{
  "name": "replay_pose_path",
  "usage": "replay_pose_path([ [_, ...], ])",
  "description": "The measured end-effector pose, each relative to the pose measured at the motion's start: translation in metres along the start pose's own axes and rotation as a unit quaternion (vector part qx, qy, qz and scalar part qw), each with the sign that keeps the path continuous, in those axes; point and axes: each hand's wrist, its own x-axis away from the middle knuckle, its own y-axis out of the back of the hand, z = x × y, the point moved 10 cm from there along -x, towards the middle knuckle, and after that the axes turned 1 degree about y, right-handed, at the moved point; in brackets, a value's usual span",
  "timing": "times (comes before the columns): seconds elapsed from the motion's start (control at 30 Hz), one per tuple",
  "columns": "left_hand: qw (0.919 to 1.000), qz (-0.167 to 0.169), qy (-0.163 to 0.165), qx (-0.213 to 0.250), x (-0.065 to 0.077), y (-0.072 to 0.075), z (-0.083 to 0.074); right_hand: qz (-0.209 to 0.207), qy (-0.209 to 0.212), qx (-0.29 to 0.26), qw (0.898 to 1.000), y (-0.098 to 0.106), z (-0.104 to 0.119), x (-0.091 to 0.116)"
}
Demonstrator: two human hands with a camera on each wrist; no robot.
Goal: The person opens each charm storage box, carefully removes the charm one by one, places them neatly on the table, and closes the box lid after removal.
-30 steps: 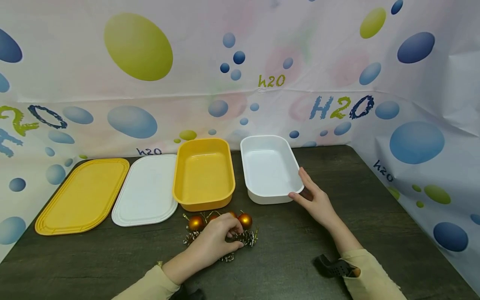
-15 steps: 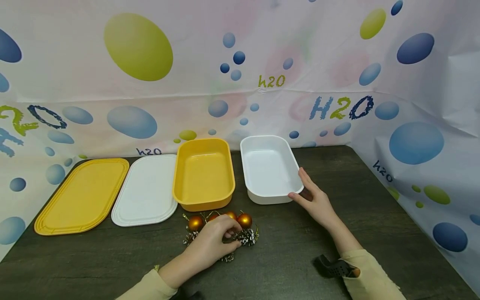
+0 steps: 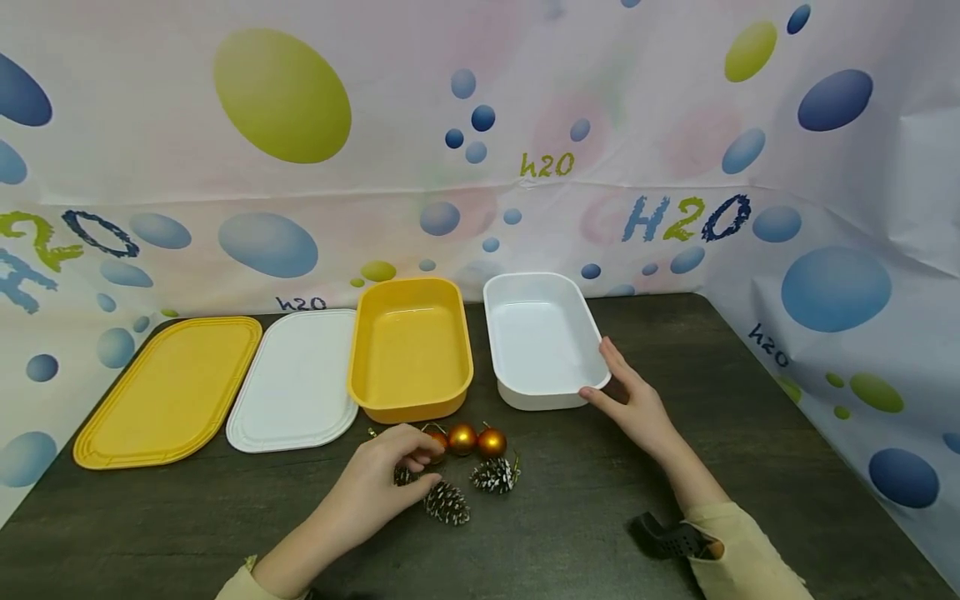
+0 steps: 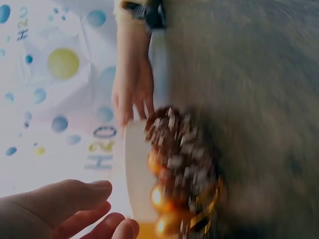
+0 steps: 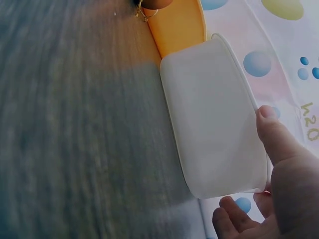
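Observation:
My left hand [image 3: 378, 479] hovers over a small group of Christmas ornaments, its thumb and fingers apart with nothing visible between them. Beneath and beside it lie snow-tipped pine cones [image 3: 447, 503] and shiny orange baubles [image 3: 462, 438]; the hand covers some of these. In the left wrist view the pine cones [image 4: 182, 144] are blurred, to the right of the thumb. My right hand [image 3: 637, 412] holds the near right corner of an empty white container [image 3: 543, 402]. Its thumb [image 5: 269, 119] presses the rim while the fingers lie round the corner.
Left of the white container stands a deep yellow container [image 3: 408, 413]. Farther left lie a white lid [image 3: 292, 383] and a yellow lid [image 3: 168, 392], flat on the dark wooden table [image 3: 547, 525]. A patterned sheet [image 3: 390, 100] hangs behind and along the sides.
My left hand has moved left, away from the right-hand pine cone, uncovering another pine cone and more of the baubles. The right hand keeps its place on the white container.

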Motion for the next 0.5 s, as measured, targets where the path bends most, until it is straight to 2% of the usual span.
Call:
replay_pose_path([
  [0.17, 0.9987, -0.036, 0.036, 0.002, 0.011, 0.028, 0.015, 0.008, -0.016, 0.022, 1.000, 0.002, 0.002, 0.001],
  [0.33, 0.9939, -0.081, 0.074, -0.012, 0.023, 0.055, 0.029, 0.018, -0.020, 0.039, 0.999, 0.004, 0.006, -0.001],
  [0.5, 0.9899, -0.110, 0.083, -0.033, 0.033, 0.075, 0.040, 0.018, -0.011, 0.055, 0.998, 0.005, 0.015, -0.001],
])
